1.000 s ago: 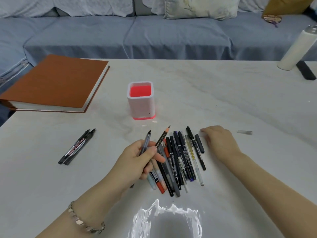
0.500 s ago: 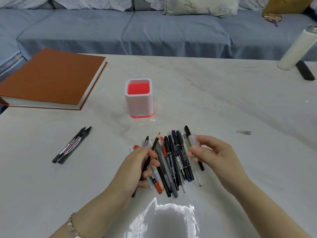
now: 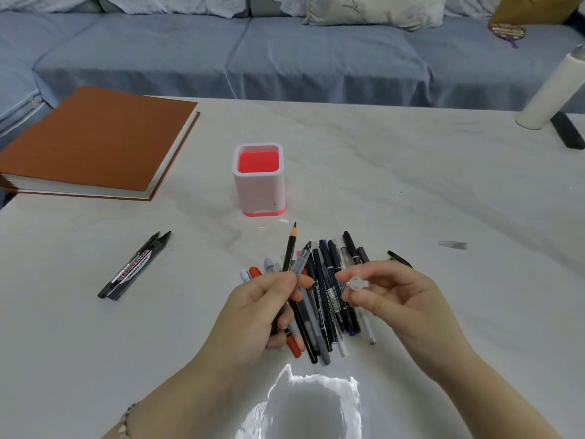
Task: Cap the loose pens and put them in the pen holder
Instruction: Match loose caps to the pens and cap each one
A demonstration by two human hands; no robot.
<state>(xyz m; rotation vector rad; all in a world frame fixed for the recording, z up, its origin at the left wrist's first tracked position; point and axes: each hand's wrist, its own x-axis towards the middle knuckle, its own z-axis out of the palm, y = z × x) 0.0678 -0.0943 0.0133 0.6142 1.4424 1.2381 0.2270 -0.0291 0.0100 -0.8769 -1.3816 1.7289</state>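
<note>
Two hands on the capping step: left hand [image 3: 253,312] pinches an uncapped clear pen [image 3: 299,264], nib up, & right hand [image 3: 395,302] pinches a clear cap [image 3: 357,284] just right of that grip. Next, I'd say: line cap w/ nib, push on; pen holder [image 3: 258,191] stands well beyond both grips.

One label is partly readable. A black marker [image 3: 134,266] lies on the table [image 3: 411,185], to the left of the pen holder [image 3: 258,182]. White capitals edged in red run along its barrel and appear to say "WHITEBOARD". The smaller print beside that word is too fine to read. The dark pens [image 3: 329,299] piled in front of the pen holder carry white lettering, also illegible.
</note>
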